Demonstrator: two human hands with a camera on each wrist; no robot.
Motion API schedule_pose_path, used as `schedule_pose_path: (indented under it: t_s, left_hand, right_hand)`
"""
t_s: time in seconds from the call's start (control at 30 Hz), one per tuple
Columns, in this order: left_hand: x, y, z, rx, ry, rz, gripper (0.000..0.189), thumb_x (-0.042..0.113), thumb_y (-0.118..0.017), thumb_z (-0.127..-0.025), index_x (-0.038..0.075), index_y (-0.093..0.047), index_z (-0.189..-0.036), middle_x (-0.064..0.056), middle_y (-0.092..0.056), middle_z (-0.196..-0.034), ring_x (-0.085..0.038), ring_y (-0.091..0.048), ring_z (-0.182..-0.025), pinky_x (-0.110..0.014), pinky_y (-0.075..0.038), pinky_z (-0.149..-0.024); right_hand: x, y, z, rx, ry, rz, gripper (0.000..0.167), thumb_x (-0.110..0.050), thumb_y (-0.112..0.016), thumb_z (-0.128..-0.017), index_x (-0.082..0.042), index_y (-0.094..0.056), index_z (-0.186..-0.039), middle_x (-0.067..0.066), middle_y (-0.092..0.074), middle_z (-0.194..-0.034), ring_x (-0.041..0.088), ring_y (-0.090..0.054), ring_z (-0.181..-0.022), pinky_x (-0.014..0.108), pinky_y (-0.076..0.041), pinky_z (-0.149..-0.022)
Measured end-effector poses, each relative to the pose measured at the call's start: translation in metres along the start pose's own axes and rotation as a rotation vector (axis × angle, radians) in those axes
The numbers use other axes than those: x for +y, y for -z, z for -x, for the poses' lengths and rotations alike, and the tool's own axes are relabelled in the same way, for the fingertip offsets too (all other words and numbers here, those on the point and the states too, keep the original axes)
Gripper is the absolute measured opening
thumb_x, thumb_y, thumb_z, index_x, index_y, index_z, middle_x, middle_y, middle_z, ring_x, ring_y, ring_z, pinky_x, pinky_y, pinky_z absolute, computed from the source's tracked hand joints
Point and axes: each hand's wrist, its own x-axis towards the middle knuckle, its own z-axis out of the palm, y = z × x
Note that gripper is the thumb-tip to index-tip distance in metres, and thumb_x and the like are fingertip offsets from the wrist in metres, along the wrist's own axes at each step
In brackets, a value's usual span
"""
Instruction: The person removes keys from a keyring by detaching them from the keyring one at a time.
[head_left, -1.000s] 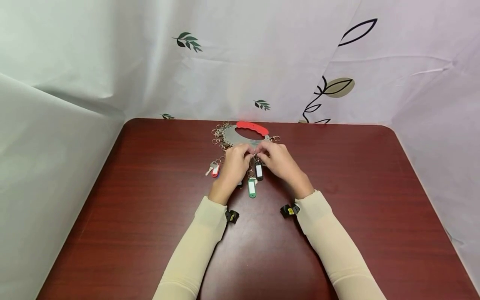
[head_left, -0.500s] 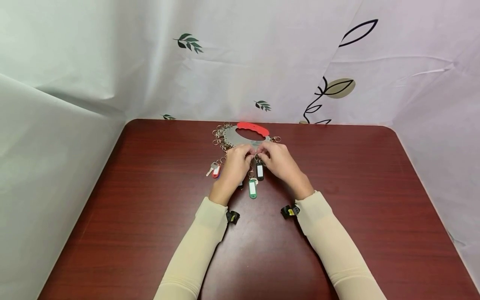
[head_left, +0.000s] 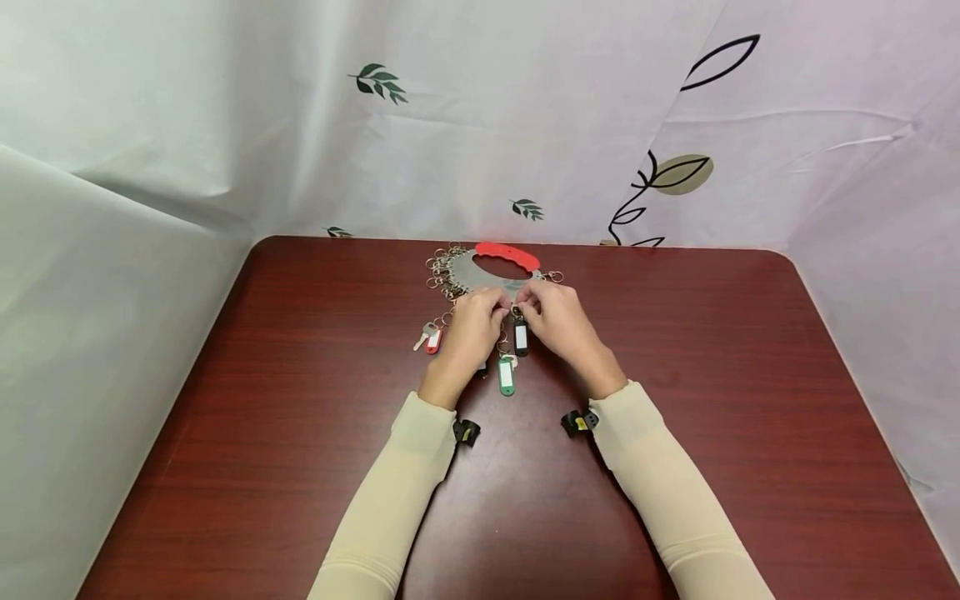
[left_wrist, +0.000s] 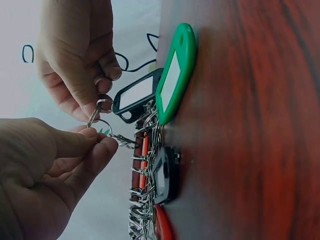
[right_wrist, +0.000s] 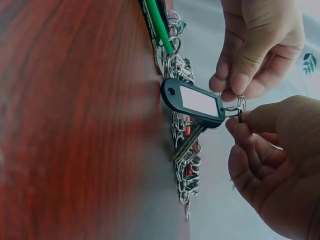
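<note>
A metal key holder plate [head_left: 468, 275] with a red handle [head_left: 507, 254] lies at the table's far side, rings along its edge. My left hand [head_left: 474, 329] pinches a small metal ring [left_wrist: 104, 125] between thumb and fingertip. Against it, my right hand [head_left: 558, 321] pinches a split ring [right_wrist: 241, 103]. From that split ring hang a black key tag [right_wrist: 200, 102] with a white label and a key [right_wrist: 189, 143]. The two hands' fingertips are close together over the plate's near edge. A green key tag [head_left: 507, 377] lies on the table just below them.
Left of the hands, a silver key [head_left: 424, 336] and a red key tag [head_left: 433, 341] lie on the brown table [head_left: 300, 400]. Another black key tag [left_wrist: 166, 175] is partly hidden by the left hand in the head view. Pale curtains [head_left: 480, 125] stand behind and beside the table.
Both hands stay almost in place, fingertips at the rings. The black key tag has shifted slightly farther from the person; the other tags stay put.
</note>
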Motion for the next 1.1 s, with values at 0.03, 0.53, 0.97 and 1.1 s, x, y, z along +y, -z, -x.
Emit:
schedule_pose_path:
  t_s: [0.03, 0.53, 0.97, 1.1]
  left_hand:
    - [0.0003, 0.0000, 0.0000, -0.005, 0.004, 0.000, 0.005, 0.001, -0.073, -0.091, 0.004, -0.070, -0.089, -0.010, -0.074, -0.093, -0.029, -0.069, -0.093, -0.041, -0.055, -0.086]
    - [0.0004, -0.0027, -0.0001, -0.004, -0.023, -0.002, 0.006, 0.000, -0.072, -0.092, 0.003, -0.069, -0.088, -0.011, -0.074, -0.091, -0.030, -0.068, -0.091, -0.042, -0.054, -0.085]
    - [0.0006, -0.0029, 0.0002, 0.006, -0.019, 0.013, 0.005, -0.001, -0.073, -0.091, 0.002, -0.069, -0.088, -0.012, -0.074, -0.092, -0.030, -0.069, -0.091, -0.042, -0.055, -0.085]
    - [0.0008, -0.0028, 0.0000, 0.016, -0.020, 0.020, 0.006, -0.002, -0.073, -0.090, 0.002, -0.069, -0.088, -0.013, -0.074, -0.092, -0.031, -0.069, -0.092, -0.042, -0.055, -0.085]
  right_hand:
    - [0.0002, 0.0000, -0.0002, 0.003, -0.005, 0.001, 0.006, -0.003, -0.065, -0.094, -0.004, -0.071, -0.093, 0.008, -0.072, -0.084, 0.022, -0.067, -0.077, 0.036, -0.056, -0.072]
    - [0.0030, -0.0003, -0.0003, -0.013, -0.013, 0.032, 0.017, -0.002, -0.058, -0.091, -0.006, -0.071, -0.102, 0.007, -0.067, -0.081, 0.022, -0.056, -0.070, 0.033, -0.048, -0.067]
    - [0.0058, 0.0007, -0.0012, -0.072, 0.039, 0.027, 0.007, -0.006, -0.066, -0.097, -0.006, -0.071, -0.102, 0.009, -0.072, -0.098, 0.024, -0.067, -0.089, 0.040, -0.056, -0.081]
    - [0.0072, 0.0014, -0.0011, -0.065, 0.077, 0.032, 0.006, -0.007, -0.067, -0.098, -0.006, -0.072, -0.102, 0.010, -0.074, -0.103, 0.026, -0.068, -0.097, 0.043, -0.056, -0.088]
